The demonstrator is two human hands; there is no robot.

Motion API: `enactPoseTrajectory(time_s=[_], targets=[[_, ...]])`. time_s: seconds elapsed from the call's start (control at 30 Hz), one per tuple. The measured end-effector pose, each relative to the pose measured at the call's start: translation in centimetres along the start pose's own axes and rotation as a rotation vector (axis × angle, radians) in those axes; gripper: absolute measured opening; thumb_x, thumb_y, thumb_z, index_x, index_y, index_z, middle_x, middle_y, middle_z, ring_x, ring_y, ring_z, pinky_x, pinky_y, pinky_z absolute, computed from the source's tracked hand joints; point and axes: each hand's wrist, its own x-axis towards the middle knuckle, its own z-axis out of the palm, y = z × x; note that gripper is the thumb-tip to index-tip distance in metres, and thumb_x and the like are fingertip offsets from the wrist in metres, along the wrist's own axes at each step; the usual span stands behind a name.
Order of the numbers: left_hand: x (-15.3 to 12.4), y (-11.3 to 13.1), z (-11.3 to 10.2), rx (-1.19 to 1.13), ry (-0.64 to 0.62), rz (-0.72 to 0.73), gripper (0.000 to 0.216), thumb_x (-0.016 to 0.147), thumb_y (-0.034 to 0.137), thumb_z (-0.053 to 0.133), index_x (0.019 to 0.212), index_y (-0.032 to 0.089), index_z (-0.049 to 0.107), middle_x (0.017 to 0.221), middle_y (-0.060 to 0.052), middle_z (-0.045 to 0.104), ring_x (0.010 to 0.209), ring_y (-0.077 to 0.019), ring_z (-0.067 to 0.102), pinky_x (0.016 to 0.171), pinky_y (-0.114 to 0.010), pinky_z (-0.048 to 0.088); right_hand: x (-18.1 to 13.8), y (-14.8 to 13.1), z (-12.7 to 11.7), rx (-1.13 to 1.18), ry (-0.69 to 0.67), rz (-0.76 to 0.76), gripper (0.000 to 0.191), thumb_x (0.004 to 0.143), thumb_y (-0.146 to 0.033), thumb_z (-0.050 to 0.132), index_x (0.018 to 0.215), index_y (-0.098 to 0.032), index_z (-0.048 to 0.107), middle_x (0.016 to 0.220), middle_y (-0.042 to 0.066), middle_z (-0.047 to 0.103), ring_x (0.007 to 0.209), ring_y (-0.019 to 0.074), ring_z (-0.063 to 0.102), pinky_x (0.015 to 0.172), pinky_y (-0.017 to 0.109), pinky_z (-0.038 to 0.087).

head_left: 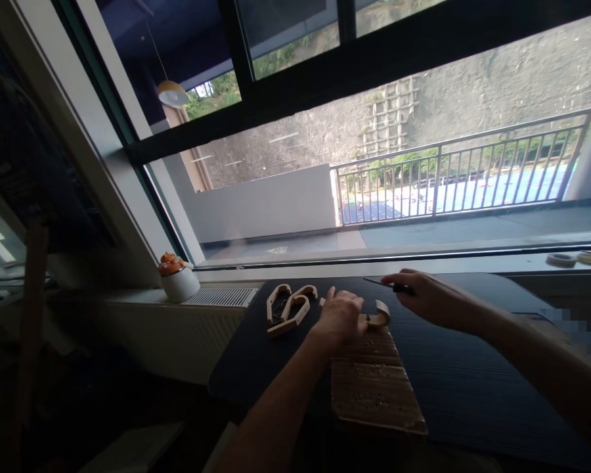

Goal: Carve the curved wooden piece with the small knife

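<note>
My left hand presses down on a curved wooden hook, its fingers closed over the straight part. The hook's bent end sticks out to the right of the fingers. Beneath it lies a brown cardboard piece with small holes in its surface. My right hand grips a thin screwdriver by its dark handle, the shaft pointing left above the tabletop, apart from the hook. Left of my left hand, several similar wooden pieces lie in a group, with small dark bits among them.
The dark table stands against a window sill. A white jar with an orange top sits on a radiator to the left. Tape rolls rest on the sill at right. Beyond the glass runs a railing.
</note>
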Motion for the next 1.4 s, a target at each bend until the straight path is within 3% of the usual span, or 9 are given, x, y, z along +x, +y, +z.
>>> enactPoseTrajectory(time_s=[0.13,0.27,0.37,0.47,0.63,0.87,1.1,1.27,1.4], targets=[[2.6,-0.7,0.9,0.038,-0.157,-0.036,0.010,0.075,0.025,0.060,0.079,0.024,0.069,0.083,-0.005,0.071,0.090,-0.0286,0.062,0.099,-0.056,0.026,1.7,-0.1,1.8,0.020,-0.046,0.027,0.039,0.077,-0.030,0.051,0.111,-0.017,0.062,0.106,0.008,0.065,0.089,0.0212,0.060,0.075,0.030,0.045],[1.9,-1.1,1.0,0.048,-0.215,-0.063,0.014,0.078,0.030,0.057,0.077,0.027,0.070,0.086,-0.004,0.071,0.089,-0.0262,0.062,0.093,-0.046,0.035,1.6,0.5,2.8,0.084,-0.153,0.009,0.039,0.080,-0.036,0.048,0.110,-0.018,0.063,0.108,0.008,0.063,0.086,0.0192,0.061,0.074,0.028,0.045],[1.3,-1.2,0.4,0.034,-0.243,-0.097,0.018,0.078,0.038,0.056,0.083,0.029,0.071,0.089,-0.003,0.071,0.087,-0.0240,0.063,0.087,-0.037,0.040,1.8,0.6,1.9,0.072,-0.182,0.003,0.043,0.079,-0.025,0.043,0.119,-0.019,0.059,0.111,0.007,0.062,0.084,0.0175,0.061,0.071,0.026,0.045],[1.3,-1.2,0.2,0.020,-0.250,-0.125,0.022,0.078,0.043,0.056,0.086,0.028,0.071,0.091,-0.004,0.071,0.086,-0.0245,0.063,0.082,-0.035,0.041,2.3,-0.1,0.3,-0.008,-0.207,-0.013,0.047,0.075,-0.020,0.046,0.121,-0.018,0.056,0.101,0.007,0.066,0.082,0.0180,0.061,0.066,0.025,0.044],[1.8,-1.3,1.2,0.005,-0.216,-0.146,0.025,0.077,0.045,0.056,0.086,0.027,0.071,0.091,-0.005,0.071,0.089,-0.0269,0.063,0.087,-0.041,0.038,3.0,-2.5,-1.6,-0.236,-0.295,-0.114,0.027,0.069,-0.014,0.050,0.085,-0.022,0.070,0.081,0.004,0.069,0.071,0.0174,0.061,0.058,0.025,0.040],[1.8,-1.0,1.0,-0.044,-0.202,-0.146,0.021,0.075,0.042,0.060,0.080,0.025,0.072,0.085,-0.004,0.072,0.088,-0.0268,0.063,0.088,-0.042,0.037,4.0,-5.3,-1.9,-0.406,-0.339,-0.161,0.031,0.067,-0.008,0.053,0.084,-0.024,0.073,0.084,0.003,0.070,0.076,0.0185,0.063,0.058,0.025,0.040],[2.1,-1.6,1.1,-0.109,-0.254,-0.131,0.018,0.074,0.034,0.060,0.086,0.026,0.072,0.085,0.000,0.071,0.080,-0.0201,0.064,0.071,-0.026,0.044,4.4,-6.6,-1.6,-0.425,-0.388,-0.154,0.026,0.067,-0.007,0.054,0.078,-0.022,0.073,0.075,0.004,0.070,0.068,0.0192,0.063,0.054,0.026,0.040],[2.6,-1.9,1.1,-0.129,-0.337,-0.125,0.021,0.076,0.034,0.059,0.088,0.024,0.072,0.086,0.000,0.071,0.078,-0.0178,0.063,0.066,-0.023,0.045,4.6,-5.6,-1.5,-0.368,-0.385,-0.135,0.023,0.067,-0.011,0.055,0.080,-0.019,0.072,0.077,0.006,0.069,0.070,0.0202,0.062,0.057,0.027,0.039],[2.8,-1.9,0.4,-0.127,-0.407,-0.140,0.028,0.078,0.039,0.055,0.096,0.023,0.069,0.091,-0.001,0.070,0.080,-0.0175,0.064,0.063,-0.022,0.045,3.5,-2.8,-1.3,-0.277,-0.345,-0.100,0.025,0.080,-0.023,0.045,0.085,-0.020,0.069,0.078,0.006,0.068,0.069,0.0186,0.060,0.059,0.027,0.039]])
